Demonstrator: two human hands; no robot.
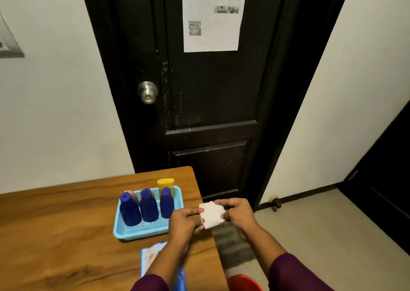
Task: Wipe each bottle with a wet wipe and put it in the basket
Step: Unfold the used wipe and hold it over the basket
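I am holding a wet wipe (211, 214) between my two hands, just past the table's right edge: my left hand (185, 223) is pinching its near left side between thumb and curled fingers, and my right hand (238, 213) is pinching its right side the same way. The wipe is looking small, white, roughly square and flat, with a soft, slightly ragged top edge. Just to the left of my left hand a shallow, light blue plastic basket (138, 235) with a fine mesh floor and rounded corners is sitting on the table (55, 224), whose top is showing glossy, orange-brown wood grain. Three dark blue bottles (148, 206) are standing upright in a row inside it, each with a rounded body and a narrower blue cap, matte and opaque. Behind them, farther from my hands, a yellow-capped bottle (165, 184) is standing at the basket's far edge, though I cannot tell whether it is inside, and a pinkish rounded top (133, 194) is peeking out behind the leftmost blue one. Under my left forearm a flat pack (150, 257) with a pale blue wrapper is lying on the wood. Both my sleeves are showing dark purple fabric
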